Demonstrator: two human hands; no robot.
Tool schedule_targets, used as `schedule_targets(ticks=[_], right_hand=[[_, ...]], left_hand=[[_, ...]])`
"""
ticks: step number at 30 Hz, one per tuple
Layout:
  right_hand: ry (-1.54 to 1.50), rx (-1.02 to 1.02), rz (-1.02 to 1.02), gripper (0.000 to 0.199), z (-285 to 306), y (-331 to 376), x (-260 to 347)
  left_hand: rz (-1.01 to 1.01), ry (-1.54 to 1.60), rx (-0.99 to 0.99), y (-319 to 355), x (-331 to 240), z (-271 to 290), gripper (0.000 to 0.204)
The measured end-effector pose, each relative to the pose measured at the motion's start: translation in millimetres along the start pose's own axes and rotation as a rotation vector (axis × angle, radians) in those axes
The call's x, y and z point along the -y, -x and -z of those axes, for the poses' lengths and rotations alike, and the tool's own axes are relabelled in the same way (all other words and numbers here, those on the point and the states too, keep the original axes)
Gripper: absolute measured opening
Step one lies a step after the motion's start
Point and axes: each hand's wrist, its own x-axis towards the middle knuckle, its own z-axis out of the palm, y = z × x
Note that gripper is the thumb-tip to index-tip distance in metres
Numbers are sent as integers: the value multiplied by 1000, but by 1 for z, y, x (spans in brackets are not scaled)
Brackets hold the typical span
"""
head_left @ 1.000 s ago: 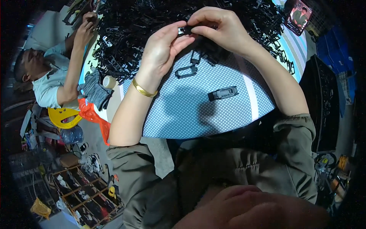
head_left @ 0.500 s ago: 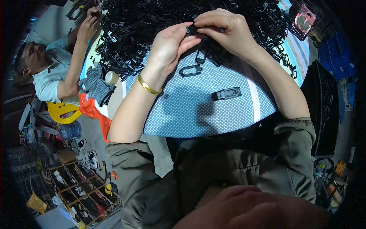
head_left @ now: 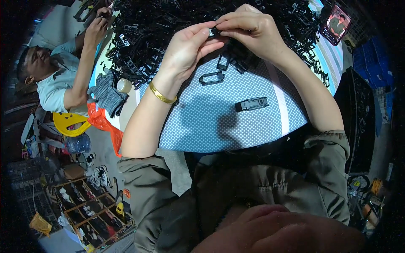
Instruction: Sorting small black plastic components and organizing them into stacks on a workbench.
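Both my hands meet above the near side of a big heap of black plastic parts [head_left: 143, 46]. My left hand [head_left: 187, 47] pinches a small black plastic part [head_left: 214, 32] between thumb and fingers. From the other side, the fingertips of my right hand [head_left: 253, 31] close on the same part; its exact shape is mostly hidden. Just below the hands, a black loop-shaped frame [head_left: 211, 78] lies on the dotted tablecloth [head_left: 198, 126]. Closer to me rests a black rectangular clip-like piece [head_left: 252, 104], apart from the heap.
A phone [head_left: 336, 24] stands at the table's right edge. On the left are a grey cloth [head_left: 107, 93], a tape roll [head_left: 123, 86] and an orange-red plastic bag [head_left: 101, 120]. Another person [head_left: 63, 80] works at the left side, hands near the heap.
The small part has turned slightly between my fingers, and a light glint now shows on it. Both hands stay almost in place.
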Motion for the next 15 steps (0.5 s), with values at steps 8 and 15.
schedule_targets(ticks=[8,15], right_hand=[[87,-54,261,22,-9,13,-23],[251,17,104,21,4,-7,13]], left_hand=[[28,91,29,-3,3,1,33],[-122,121,86,-5,-4,6,35]])
